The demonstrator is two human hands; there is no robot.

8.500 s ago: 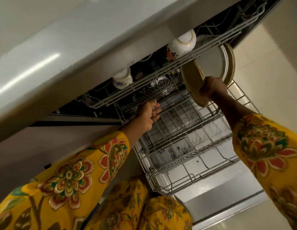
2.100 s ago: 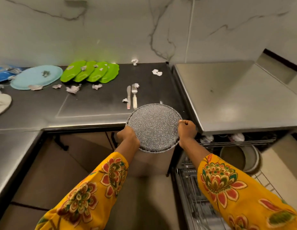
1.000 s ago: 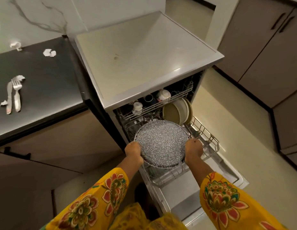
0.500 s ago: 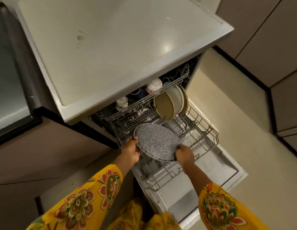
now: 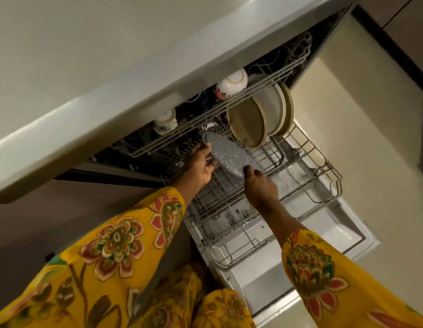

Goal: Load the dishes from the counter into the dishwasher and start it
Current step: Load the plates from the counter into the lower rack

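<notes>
1. The left hand point(image 5: 201, 165) is gripping the far-left rim of the round speckled grey plate point(image 5: 229, 157), fingers curled.
2. The plate is tilting over the pulled-out grey wire lower rack point(image 5: 307, 185); its far edge is hiding under the upper rack point(image 5: 205, 121).
3. The right hand point(image 5: 261, 188) is clasping its near rim.

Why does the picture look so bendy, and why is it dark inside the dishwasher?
Head view: the wide lens curves the worktop edge; the worktop shades the upper rack, so it looks dark inside; the open door and floor catch light; the left hand, right hand and glitter plate look slightly blurred.
</notes>
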